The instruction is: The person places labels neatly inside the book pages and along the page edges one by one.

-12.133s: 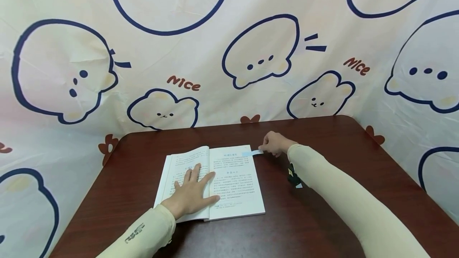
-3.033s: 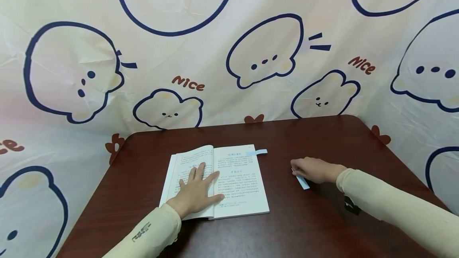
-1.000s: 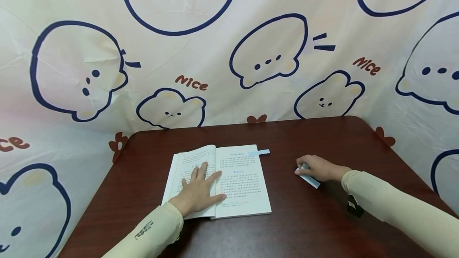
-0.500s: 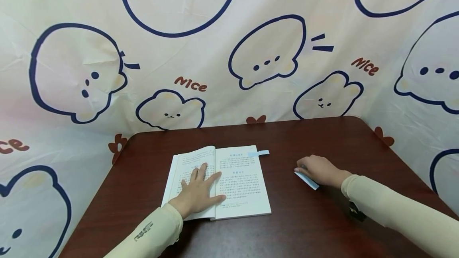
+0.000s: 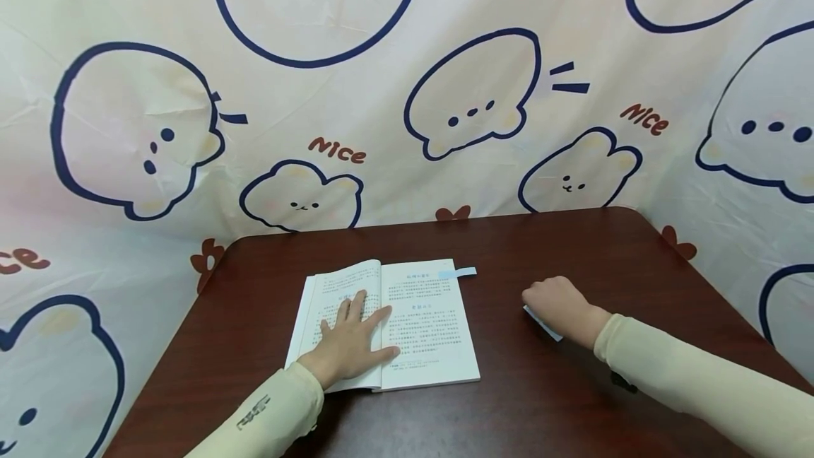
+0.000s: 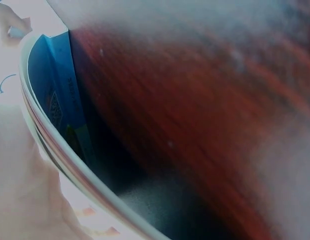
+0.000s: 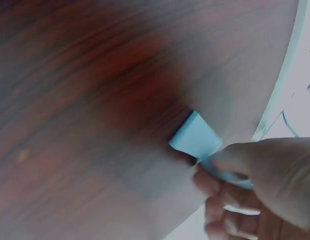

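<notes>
Right hand (image 5: 562, 308): grip pinching blue strip (image 7: 196, 137), right of open book (image 5: 426, 334) on surface (image 5: 445, 419); strip likely light, flexible, easily creased, best held near one end; left hand (image 5: 346, 349) spread over book

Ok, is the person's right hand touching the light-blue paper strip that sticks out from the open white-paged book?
Apart: the head view shows a plain gap of dark reddish-brown table between the right hand and the light-blue paper strip.

Head view bright, clear; wrist views blurred, tabletop (image 6: 195, 100) glare-hazed
</notes>
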